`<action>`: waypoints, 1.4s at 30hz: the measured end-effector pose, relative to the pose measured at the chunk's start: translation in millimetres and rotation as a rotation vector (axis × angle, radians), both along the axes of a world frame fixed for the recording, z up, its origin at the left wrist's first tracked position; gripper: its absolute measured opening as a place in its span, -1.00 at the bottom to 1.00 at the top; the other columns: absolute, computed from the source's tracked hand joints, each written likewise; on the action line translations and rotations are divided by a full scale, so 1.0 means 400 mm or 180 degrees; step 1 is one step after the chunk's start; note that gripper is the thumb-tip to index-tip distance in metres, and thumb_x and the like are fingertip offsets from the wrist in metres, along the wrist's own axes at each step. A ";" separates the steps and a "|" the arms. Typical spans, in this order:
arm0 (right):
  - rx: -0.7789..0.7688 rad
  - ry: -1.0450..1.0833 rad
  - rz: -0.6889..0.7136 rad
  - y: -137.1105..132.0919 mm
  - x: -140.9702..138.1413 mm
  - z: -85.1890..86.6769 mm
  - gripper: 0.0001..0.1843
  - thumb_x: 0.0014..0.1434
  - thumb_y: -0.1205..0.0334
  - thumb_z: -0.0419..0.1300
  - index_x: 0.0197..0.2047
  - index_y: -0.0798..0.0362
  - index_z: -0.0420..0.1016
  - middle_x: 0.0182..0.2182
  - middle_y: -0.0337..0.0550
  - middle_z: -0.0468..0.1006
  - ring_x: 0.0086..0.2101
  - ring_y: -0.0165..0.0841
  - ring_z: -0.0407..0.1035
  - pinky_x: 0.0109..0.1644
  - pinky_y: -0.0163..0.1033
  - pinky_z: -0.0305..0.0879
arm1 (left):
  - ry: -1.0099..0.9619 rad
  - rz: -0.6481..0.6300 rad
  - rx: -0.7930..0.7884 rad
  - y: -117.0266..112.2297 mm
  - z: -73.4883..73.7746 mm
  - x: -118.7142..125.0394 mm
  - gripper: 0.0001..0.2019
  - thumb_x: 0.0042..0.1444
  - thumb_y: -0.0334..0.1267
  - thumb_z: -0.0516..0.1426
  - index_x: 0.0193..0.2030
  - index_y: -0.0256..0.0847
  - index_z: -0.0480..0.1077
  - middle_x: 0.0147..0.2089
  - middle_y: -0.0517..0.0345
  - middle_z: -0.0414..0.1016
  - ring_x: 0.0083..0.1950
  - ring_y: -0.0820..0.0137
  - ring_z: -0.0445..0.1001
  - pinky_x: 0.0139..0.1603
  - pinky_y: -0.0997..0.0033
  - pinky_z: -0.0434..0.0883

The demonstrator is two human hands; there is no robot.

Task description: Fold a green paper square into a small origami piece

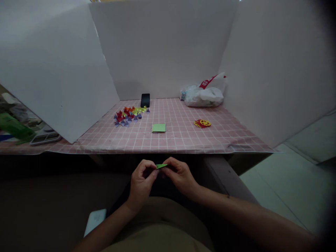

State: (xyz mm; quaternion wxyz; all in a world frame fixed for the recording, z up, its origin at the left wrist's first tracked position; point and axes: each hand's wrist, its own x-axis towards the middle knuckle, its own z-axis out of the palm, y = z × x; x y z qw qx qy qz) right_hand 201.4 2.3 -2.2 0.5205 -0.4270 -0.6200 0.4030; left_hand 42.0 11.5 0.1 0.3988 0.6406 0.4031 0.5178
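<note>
Between my two hands, in front of the table edge and above my lap, is a small folded piece of green paper [161, 166]. My left hand [141, 180] pinches its left end between thumb and fingers. At the other end, the thumb and fingers of my right hand [181, 176] are closed on the same paper. Some of the paper is hidden behind the fingertips. Beyond the hands, a stack of square green paper sheets [159, 128] lies on the pink checked tablecloth [178, 141].
Several small folded paper pieces [128, 115] in red, orange, yellow and purple lie at the left. Behind them is a black phone [145, 100]. Yellow and red cut-out shapes [202, 123] and a plastic bag [204, 95] sit at the right. White boards [162, 49] enclose the table.
</note>
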 end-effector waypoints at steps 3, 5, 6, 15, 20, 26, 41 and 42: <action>-0.0086 0.0180 0.0091 -0.002 -0.002 0.000 -0.90 0.19 0.23 0.19 -0.36 0.04 0.40 -0.55 -0.28 0.47 -0.49 -0.40 0.37 -0.35 -0.29 0.28 | -0.0123 -0.0045 0.0043 -0.001 -0.003 0.000 -0.96 0.09 -0.37 0.19 -0.36 -0.18 0.40 -0.34 0.21 0.38 -0.32 0.43 0.37 -0.28 0.48 0.34; -0.0090 0.0225 0.0113 -0.002 -0.002 -0.001 -0.92 0.19 0.23 0.19 -0.33 0.03 0.38 -0.55 -0.28 0.47 -0.49 -0.40 0.37 -0.36 -0.29 0.29 | -0.0157 -0.0045 0.0029 -0.001 -0.006 -0.001 -0.96 0.09 -0.36 0.19 -0.36 -0.18 0.40 -0.34 0.20 0.38 -0.32 0.42 0.38 -0.28 0.47 0.35; -0.0064 0.0198 0.0106 -0.003 -0.001 -0.001 -0.93 0.19 0.23 0.19 -0.31 0.02 0.38 -0.54 -0.28 0.47 -0.49 -0.40 0.38 -0.35 -0.28 0.29 | -0.0144 -0.0040 0.0025 -0.001 -0.007 -0.002 -0.96 0.09 -0.36 0.19 -0.36 -0.18 0.41 -0.34 0.20 0.39 -0.31 0.42 0.38 -0.28 0.46 0.35; 0.0003 -0.0047 0.0074 -0.007 0.003 0.007 -0.92 0.18 0.28 0.16 -0.37 0.03 0.38 -0.57 -0.27 0.47 -0.51 -0.40 0.37 -0.38 -0.28 0.26 | -0.0083 -0.0066 0.0270 0.000 -0.012 -0.009 -0.92 0.13 -0.39 0.16 -0.36 -0.16 0.43 -0.31 0.18 0.40 -0.28 0.40 0.40 -0.25 0.44 0.35; 0.0006 -0.0006 0.0067 -0.008 0.002 0.007 -0.91 0.17 0.28 0.17 -0.38 0.04 0.39 -0.56 -0.27 0.49 -0.50 -0.40 0.39 -0.37 -0.29 0.28 | 0.0072 0.0053 0.0363 0.001 -0.012 -0.011 -0.94 0.12 -0.39 0.17 -0.35 -0.16 0.44 -0.32 0.17 0.44 -0.28 0.39 0.42 -0.25 0.44 0.35; -0.0246 0.0478 0.0212 -0.005 -0.002 0.008 -0.89 0.16 0.24 0.21 -0.38 0.04 0.38 -0.51 -0.27 0.52 -0.50 -0.41 0.41 -0.36 -0.29 0.30 | 0.0198 0.0029 0.0703 0.005 -0.011 -0.015 -0.90 0.13 -0.43 0.16 -0.33 -0.15 0.45 -0.29 0.18 0.45 -0.27 0.40 0.44 -0.24 0.45 0.36; -0.0311 0.0768 0.0229 -0.002 -0.007 0.007 -0.85 0.14 0.22 0.24 -0.40 0.06 0.37 -0.54 -0.28 0.51 -0.50 -0.42 0.40 -0.34 -0.29 0.28 | 0.0609 0.0158 0.1027 0.008 -0.011 -0.015 -0.89 0.15 -0.45 0.14 -0.27 -0.16 0.43 -0.26 0.15 0.44 -0.22 0.38 0.45 -0.18 0.41 0.37; -0.0320 0.0786 0.0239 -0.002 -0.008 0.007 -0.85 0.14 0.23 0.24 -0.40 0.06 0.37 -0.54 -0.28 0.51 -0.50 -0.42 0.39 -0.34 -0.29 0.28 | 0.0619 0.0151 0.1033 0.008 -0.012 -0.015 -0.89 0.15 -0.45 0.13 -0.26 -0.16 0.43 -0.25 0.15 0.44 -0.21 0.38 0.45 -0.18 0.41 0.37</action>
